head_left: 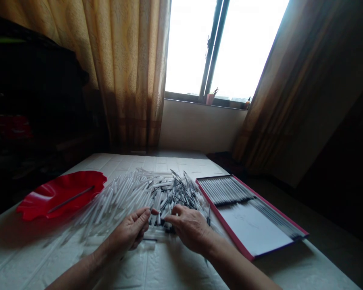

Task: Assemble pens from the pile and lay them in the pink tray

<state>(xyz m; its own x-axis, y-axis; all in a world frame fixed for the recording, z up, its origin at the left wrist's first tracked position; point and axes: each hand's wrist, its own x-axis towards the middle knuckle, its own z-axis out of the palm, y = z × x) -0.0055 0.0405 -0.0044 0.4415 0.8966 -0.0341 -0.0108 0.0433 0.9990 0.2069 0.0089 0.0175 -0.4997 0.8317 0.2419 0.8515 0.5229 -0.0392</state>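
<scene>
My left hand [136, 226] is closed, thumb and forefinger pinched together just above the near side of a loose pile. What it pinches is too small and blurred to make out. Beside it, my right hand [189, 225] reaches into the pile with its thumb and fingers drawn together; whatever they grip is hidden. The pile has whitish translucent pen tubes [115, 193] spread to the left and thin dark pen-like sticks [181, 191] heaped on the right. Some short dark pieces lie under and between my fingertips.
On the left stands a red wavy-rimmed plate [60, 187] with one dark stick [71, 199] across it. A shallow red-edged box [260, 233] at the right holds rows of pens [226, 189]. Behind the white-covered table [109, 161] are curtains and a window.
</scene>
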